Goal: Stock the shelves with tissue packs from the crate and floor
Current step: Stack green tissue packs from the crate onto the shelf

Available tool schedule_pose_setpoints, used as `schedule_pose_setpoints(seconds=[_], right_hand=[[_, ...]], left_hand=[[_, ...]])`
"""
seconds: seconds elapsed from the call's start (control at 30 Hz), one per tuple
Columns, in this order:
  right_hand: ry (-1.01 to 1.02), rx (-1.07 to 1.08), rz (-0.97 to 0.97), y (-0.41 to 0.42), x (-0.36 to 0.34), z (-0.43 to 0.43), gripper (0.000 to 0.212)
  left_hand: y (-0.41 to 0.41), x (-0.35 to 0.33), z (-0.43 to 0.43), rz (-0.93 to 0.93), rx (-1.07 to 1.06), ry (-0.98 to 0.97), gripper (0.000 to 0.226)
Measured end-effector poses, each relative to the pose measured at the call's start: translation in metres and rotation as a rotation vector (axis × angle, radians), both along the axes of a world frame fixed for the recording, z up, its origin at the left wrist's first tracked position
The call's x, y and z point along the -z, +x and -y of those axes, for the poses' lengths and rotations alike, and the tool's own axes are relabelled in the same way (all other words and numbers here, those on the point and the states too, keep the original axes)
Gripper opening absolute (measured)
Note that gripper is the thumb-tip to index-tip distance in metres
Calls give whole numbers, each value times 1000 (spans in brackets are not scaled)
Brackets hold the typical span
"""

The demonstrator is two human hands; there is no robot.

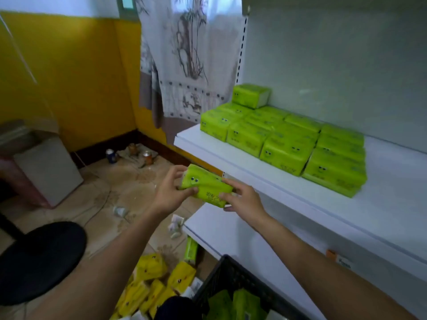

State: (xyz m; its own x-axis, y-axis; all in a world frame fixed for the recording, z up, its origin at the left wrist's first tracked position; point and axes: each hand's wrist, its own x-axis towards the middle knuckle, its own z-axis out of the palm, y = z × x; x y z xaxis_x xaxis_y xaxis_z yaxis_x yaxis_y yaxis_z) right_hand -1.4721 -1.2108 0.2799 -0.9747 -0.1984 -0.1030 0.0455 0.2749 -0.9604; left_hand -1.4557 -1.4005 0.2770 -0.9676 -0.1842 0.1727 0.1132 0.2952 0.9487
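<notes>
Both hands are holding one green tissue pack (pixel 205 185) in the air, just in front of the upper shelf (pixel 392 204); the left hand (pixel 169 192) is gripping its left end, fingers curled over the top; the right hand (pixel 242 199) is pinching its right end. Rows of stocked packs (pixel 288 144) are sitting on that shelf; more are lying in the black crate (pixel 233 273) below; yellow packs (pixel 152 285) are lying on the floor beside it.

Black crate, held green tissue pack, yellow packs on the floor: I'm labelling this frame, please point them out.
black crate (pixel 233 276), head view, its left lattice wall.
held green tissue pack (pixel 208 181), head view, middle of its face.
yellow packs (pixel 151 266), head view, top pack of the pile.
</notes>
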Motion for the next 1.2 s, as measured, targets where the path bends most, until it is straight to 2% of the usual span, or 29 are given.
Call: schedule_pose_setpoints(seconds=[0.1, 0.23, 0.4, 0.47, 0.57, 0.7, 0.8, 0.97, 1.2], right_hand=[[54, 58, -160, -15, -38, 0, 46], [105, 89, -284, -39, -71, -8, 45], [168, 180, -405, -68, -93, -22, 42], [201, 232, -452, -81, -94, -29, 41], [311, 295, -501, -105, -93, -35, 42], [462, 275, -440, -133, -89, -39, 45], [507, 272, -421, -151, -88, -39, 46], [513, 281, -412, -181, -89, -30, 45], [507, 240, -435, -218, -90, -17, 47]], left_hand=[[-17, -37, -1, -87, 18, 55, 49], [-39, -58, -6, -154, -34, 28, 45], [-69, -75, -19, -164, -102, -58, 22], [-80, -73, -22, -122, -111, -150, 23], [-100, -59, -24, -72, -48, -410, 22], [-123, -39, -30, 1, 75, -661, 31], [-136, -30, -37, 61, 114, -662, 38], [-150, -15, -39, 65, 43, -710, 33], [-152, 1, -34, 34, 0, -565, 43]])
